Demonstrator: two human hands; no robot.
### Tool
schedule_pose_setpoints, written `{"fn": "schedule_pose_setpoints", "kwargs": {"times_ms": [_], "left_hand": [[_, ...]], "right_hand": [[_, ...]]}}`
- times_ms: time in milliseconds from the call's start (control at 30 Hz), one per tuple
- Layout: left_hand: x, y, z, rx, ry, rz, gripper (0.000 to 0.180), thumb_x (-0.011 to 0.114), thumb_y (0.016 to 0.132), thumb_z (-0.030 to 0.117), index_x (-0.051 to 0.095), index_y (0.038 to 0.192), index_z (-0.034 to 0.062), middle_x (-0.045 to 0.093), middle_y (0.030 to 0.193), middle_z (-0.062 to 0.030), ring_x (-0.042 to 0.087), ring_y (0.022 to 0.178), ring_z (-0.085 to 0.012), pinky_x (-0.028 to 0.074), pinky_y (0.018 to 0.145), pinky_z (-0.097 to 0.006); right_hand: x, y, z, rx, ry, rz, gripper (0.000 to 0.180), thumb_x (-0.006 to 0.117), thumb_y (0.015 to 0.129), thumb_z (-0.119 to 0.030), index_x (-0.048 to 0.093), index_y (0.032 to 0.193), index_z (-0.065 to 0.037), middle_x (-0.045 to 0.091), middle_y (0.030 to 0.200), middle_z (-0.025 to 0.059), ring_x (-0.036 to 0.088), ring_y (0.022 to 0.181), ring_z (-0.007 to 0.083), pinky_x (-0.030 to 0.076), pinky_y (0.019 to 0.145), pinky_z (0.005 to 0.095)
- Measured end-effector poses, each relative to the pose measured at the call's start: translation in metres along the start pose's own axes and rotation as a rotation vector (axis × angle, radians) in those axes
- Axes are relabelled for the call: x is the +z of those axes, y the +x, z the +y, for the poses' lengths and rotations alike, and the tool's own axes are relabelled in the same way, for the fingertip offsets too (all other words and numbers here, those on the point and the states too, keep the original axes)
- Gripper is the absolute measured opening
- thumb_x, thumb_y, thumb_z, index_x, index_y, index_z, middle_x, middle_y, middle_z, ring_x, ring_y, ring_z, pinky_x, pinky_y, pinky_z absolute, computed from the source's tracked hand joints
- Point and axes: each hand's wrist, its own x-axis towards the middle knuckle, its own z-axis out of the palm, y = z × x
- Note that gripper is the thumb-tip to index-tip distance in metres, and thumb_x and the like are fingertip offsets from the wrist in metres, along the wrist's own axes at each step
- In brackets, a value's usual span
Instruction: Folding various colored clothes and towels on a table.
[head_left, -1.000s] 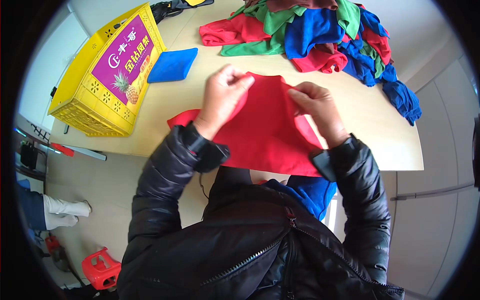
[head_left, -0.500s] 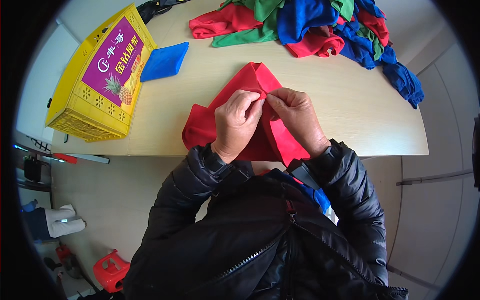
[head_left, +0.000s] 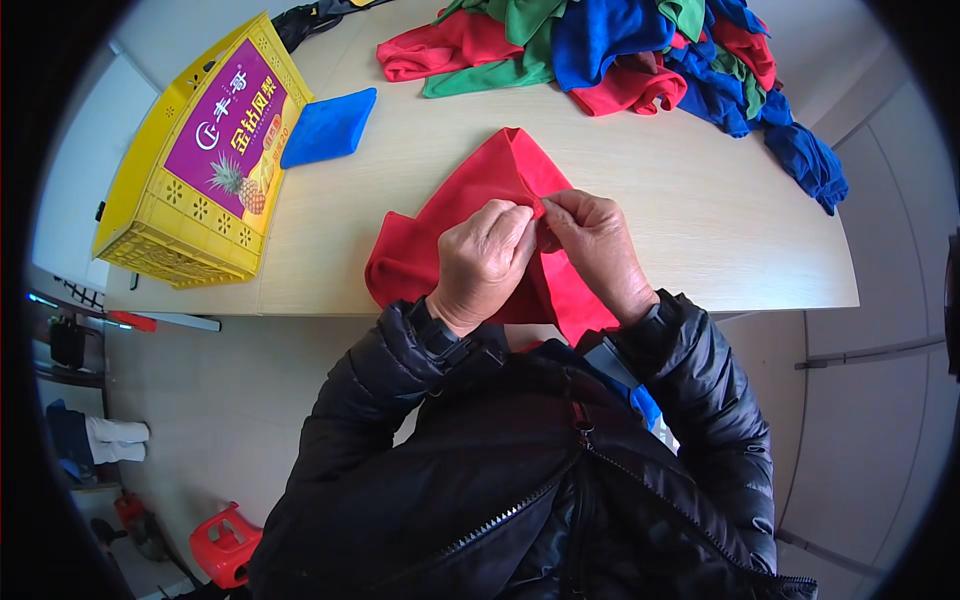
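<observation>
A red cloth (head_left: 445, 215) lies partly on the table, its near end hanging over the front edge toward my lap. My left hand (head_left: 484, 262) pinches the cloth's edge between thumb and fingers. Close beside it, my right hand (head_left: 594, 245) grips the same edge, fingers closed. A small fold of red shows between the fingertips of both hands. The far part of the cloth rises to a folded peak beyond my hands. Its underside near my lap is partly hidden by my hands and sleeves.
A folded blue cloth (head_left: 328, 128) lies beside a yellow plastic crate (head_left: 190, 235) with a purple panel at the left. A heap of blue, red and green cloths (head_left: 612, 45) covers the back right of the pale table (head_left: 740, 240). A red stool (head_left: 226, 545) and another person (head_left: 95, 440) are at lower left.
Both hands have shifted slightly toward me and to the right, still pinching the red cloth's edge. At lower left, the other person has moved a little left.
</observation>
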Motion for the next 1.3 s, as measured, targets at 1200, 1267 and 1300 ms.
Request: {"fn": "schedule_pose_setpoints", "kwargs": {"times_ms": [1200, 1267, 1300], "left_hand": [[0.151, 0.098, -0.203, -0.574, 0.164, -0.985, 0.023, 0.069, 0.07, 0.022, 0.071, 0.073, -0.0012, 0.066, 0.061, -0.0141, 0.067, 0.053, -0.0254, 0.052, 0.054, -0.038], [0.145, 0.103, -0.202, -0.586, 0.171, -0.955, 0.023, 0.069, 0.07, 0.022, 0.07, 0.071, -0.0014, 0.066, 0.059, -0.0136, 0.066, 0.052, -0.0248, 0.052, 0.053, -0.038], [0.138, 0.108, -0.203, -0.558, 0.169, -0.927, 0.024, 0.069, 0.07, 0.022, 0.07, 0.071, -0.0018, 0.065, 0.058, -0.014, 0.066, 0.052, -0.0246, 0.052, 0.052, -0.038]], "right_hand": [[-0.014, -0.043, -0.02, -0.256, -0.363, -0.093, 0.011, 0.064, 0.088, -0.008, 0.065, 0.092, 0.002, 0.066, 0.079, 0.0208, 0.067, 0.073, 0.0369, 0.053, 0.065, 0.0397], [-0.016, -0.044, -0.027, -0.28, -0.363, -0.082, 0.01, 0.064, 0.089, -0.008, 0.065, 0.092, 0.002, 0.066, 0.079, 0.0209, 0.066, 0.073, 0.0372, 0.053, 0.065, 0.0396], [-0.019, -0.045, -0.031, -0.293, -0.363, -0.075, 0.01, 0.064, 0.089, -0.008, 0.065, 0.092, 0.002, 0.065, 0.079, 0.0209, 0.066, 0.073, 0.0375, 0.053, 0.065, 0.0394]]}}
